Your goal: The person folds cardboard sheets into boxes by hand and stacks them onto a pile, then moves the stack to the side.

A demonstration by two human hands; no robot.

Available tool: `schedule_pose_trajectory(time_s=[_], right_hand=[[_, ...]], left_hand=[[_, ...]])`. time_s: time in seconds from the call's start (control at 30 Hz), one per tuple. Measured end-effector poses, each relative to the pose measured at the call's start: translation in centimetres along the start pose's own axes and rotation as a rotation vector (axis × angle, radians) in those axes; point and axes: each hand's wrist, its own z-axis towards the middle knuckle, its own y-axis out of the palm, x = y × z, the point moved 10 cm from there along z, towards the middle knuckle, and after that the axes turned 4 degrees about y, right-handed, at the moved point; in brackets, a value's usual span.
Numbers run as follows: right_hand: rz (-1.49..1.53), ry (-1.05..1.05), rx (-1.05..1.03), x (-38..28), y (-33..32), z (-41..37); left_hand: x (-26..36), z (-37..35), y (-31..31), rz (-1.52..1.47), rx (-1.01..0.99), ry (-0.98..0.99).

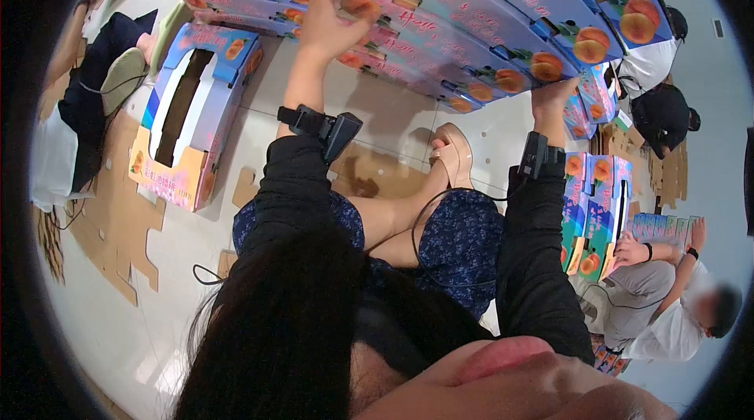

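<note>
A stack of pink and blue peach cartons (pixel 440 27), printed with peaches and lettering, rises before me. My left hand (pixel 334 20) grips one carton in the stack near its left end, thumb spread across the printed side and fingers toward the top. My right hand (pixel 556 94) holds the stack's right side near a carton's lower corner, its fingers partly hidden behind the cardboard. Both wrists carry black strapped devices.
A single peach carton (pixel 192 114) with a long slot stands on the floor at left, near flattened cardboard (pixel 118 224). At right, a person (pixel 667 294) handles upright peach cartons (pixel 594 212). Other people are at the far left and upper right.
</note>
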Motion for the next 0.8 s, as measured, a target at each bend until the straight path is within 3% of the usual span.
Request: schedule_pose_trajectory(time_s=[0.07, 0.1, 0.2, 0.23, 0.33, 0.37, 0.47, 0.5, 0.6, 0.8], right_hand=[[-0.007, 0.091, 0.031, 0.7, -0.4, -0.5], [-0.052, 0.255, 0.144, 1.2, -0.5, -2.3], [-0.371, 0.125, 0.166, -1.1, -1.9, -1.8], [-0.379, -0.007, 0.074, -1.5, -4.5, 1.0], [-0.386, -0.338, 0.025, -7.4, -0.7, -2.6], [-0.335, -0.383, -0.085, -8.5, 1.7, -3.7], [-0.668, -0.715, -0.063, -9.9, 5.7, -5.2], [-1.069, -0.784, 0.147, -10.6, 6.7, -5.7], [-0.886, -0.765, 0.181, -10.2, 7.9, -6.2], [-0.865, -0.825, 0.244, -10.4, 7.7, -5.9]], left_hand=[[-0.4, 0.1, 0.2, -0.005, -0.011, -0.017], [-0.5, 0.0, 0.1, -0.007, -0.019, -0.027], [-1.0, 0.4, 0.0, 0.082, -0.058, 0.036], [-1.1, 0.6, 0.1, 0.054, -0.076, 0.003], [-1.5, 0.3, 0.3, 0.011, -0.125, -0.062], [-2.3, 0.1, 0.6, 0.025, -0.133, -0.054], [-1.6, 0.0, 0.5, 0.089, -0.136, -0.038], [-1.0, 0.0, 0.3, 0.113, -0.131, -0.033], [-0.6, 0.2, 0.3, 0.06, -0.14, -0.062], [0.3, 0.2, 0.1, 0.078, -0.118, -0.041]])
